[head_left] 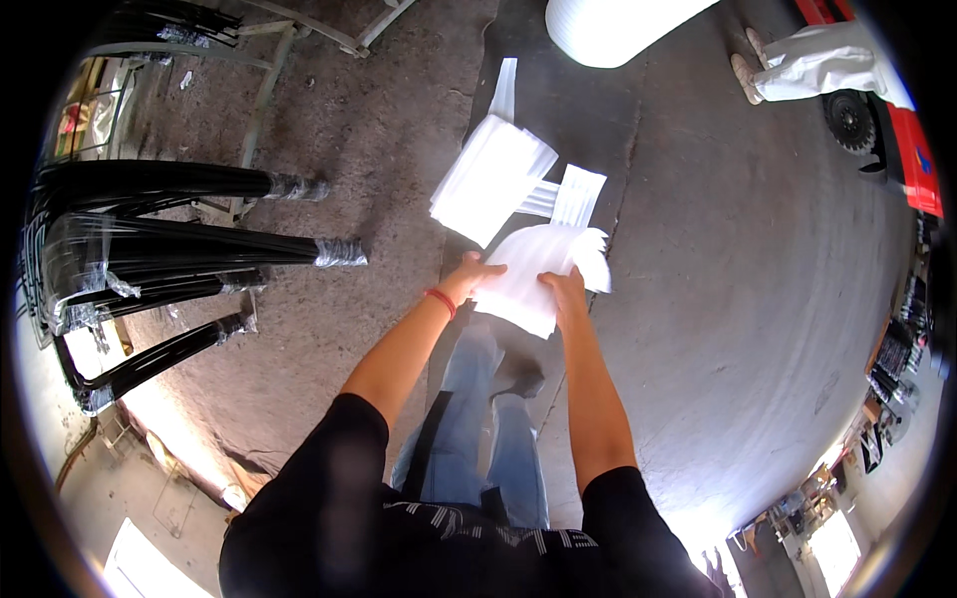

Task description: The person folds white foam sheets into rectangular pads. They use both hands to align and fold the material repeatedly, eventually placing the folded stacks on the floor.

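Observation:
Between my two hands is a stack of white foam sheets (533, 267), fanned and slightly curled at its right end. My left hand (472, 279), with a red band at the wrist, grips the left edge, thumb on top. The right hand (566, 291) pinches the near right edge, its thumb also on top; the fingers beneath are hidden. Just beyond, a larger pile of white foam sheets (490, 177) lies on the floor. Loose white strips (576, 196) lie beside that pile, and another strip (506, 90) sticks out past its far end.
Bundles of black tubes (199, 239) with plastic-wrapped ends jut in from the left on a metal frame (261, 110). A big white foam roll (613, 25) lies at the far side. Far right, a person in pale trousers (822, 62) is near a red vehicle (912, 154).

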Demonstrator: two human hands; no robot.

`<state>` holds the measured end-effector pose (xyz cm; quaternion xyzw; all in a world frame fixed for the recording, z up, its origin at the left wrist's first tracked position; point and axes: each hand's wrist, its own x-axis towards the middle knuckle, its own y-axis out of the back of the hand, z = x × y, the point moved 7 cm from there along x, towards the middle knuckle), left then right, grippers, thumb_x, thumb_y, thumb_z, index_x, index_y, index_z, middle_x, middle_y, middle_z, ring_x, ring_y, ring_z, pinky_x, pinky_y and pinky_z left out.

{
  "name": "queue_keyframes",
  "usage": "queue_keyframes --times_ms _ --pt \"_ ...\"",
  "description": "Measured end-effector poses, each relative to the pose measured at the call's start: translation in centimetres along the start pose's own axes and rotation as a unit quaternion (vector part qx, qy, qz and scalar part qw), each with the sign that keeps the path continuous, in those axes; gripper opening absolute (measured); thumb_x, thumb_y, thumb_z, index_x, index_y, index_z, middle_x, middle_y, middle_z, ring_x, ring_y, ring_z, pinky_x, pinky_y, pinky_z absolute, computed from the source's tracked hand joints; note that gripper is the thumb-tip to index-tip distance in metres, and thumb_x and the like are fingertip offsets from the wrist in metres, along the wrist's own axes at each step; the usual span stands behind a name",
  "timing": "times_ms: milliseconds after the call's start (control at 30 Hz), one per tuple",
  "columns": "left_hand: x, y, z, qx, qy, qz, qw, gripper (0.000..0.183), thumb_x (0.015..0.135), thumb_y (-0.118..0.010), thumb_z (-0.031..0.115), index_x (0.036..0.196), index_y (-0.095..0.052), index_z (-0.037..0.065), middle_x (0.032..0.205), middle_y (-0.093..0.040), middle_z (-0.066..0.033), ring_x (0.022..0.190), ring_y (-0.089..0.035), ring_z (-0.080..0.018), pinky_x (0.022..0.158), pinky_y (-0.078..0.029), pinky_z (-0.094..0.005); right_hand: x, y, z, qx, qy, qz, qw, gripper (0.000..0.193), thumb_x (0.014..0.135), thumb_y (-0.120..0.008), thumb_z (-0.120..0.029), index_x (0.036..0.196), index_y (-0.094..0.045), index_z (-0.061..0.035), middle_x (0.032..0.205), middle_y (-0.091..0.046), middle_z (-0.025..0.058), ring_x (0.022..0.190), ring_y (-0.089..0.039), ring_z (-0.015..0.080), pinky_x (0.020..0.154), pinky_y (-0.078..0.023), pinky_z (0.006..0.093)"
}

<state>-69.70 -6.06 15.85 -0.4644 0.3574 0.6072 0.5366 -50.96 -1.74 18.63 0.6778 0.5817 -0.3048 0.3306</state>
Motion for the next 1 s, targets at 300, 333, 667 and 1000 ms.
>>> queue_keyframes --times_ms 300,333,667,1000 --pt "2.9 3.2 -3.9 0.023 -0.075 0.009 0.997 0.04 0.08 -0.056 0.022 0.117 -0.049 0.006 0.109 -0.053 -0.0083 0.089 -0.054 -0.0142 0.074 -0.044 -0.0315 9.7 -7.6 -4.3 -0.545 0.117 0.042 0.829 0.05 0.071 -0.053 -0.006 0.116 -0.034 0.0031 0.092 -0.061 0.0258 0.09 -0.059 0.0414 0.078 -0.048 0.0428" --pt "2.7 3.7 -4.2 0.01 -0.068 0.0 0.998 0.036 0.083 -0.055 0.023 0.116 -0.05 0.008 0.109 -0.053 -0.005 0.092 -0.054 -0.0137 0.078 -0.043 -0.0329 10.8 -9.1 -3.8 -0.556 0.132 0.036 0.82 0.049 0.071 -0.052 -0.006 0.116 -0.033 0.0032 0.092 -0.061 0.0259 0.089 -0.059 0.0419 0.076 -0.049 0.0429" --pt "1.2 8.6 0.3 0.03 -0.314 0.033 0.948 0.035 0.087 -0.055 0.02 0.118 -0.048 0.005 0.114 -0.055 -0.007 0.105 -0.052 -0.0149 0.086 -0.042 -0.0283 10.3 -19.0 2.5 -0.386 0.171 -0.281 0.862 0.075 0.085 -0.055 -0.037 0.138 -0.016 -0.0007 0.131 -0.04 0.0245 0.115 -0.048 0.0342 0.094 -0.04 0.0386" --pt "-34.0 0.4 21.5 0.061 -0.762 0.053 0.643 0.029 0.084 -0.053 0.006 0.112 -0.048 -0.001 0.105 -0.057 -0.0157 0.098 -0.057 -0.0223 0.084 -0.046 -0.0334 -20.5 0.0 -26.6 -0.038 0.506 -0.179 0.843 0.027 0.087 -0.05 -0.004 0.113 -0.053 0.0004 0.103 -0.061 0.0125 0.097 -0.058 0.0212 0.082 -0.047 0.0313"
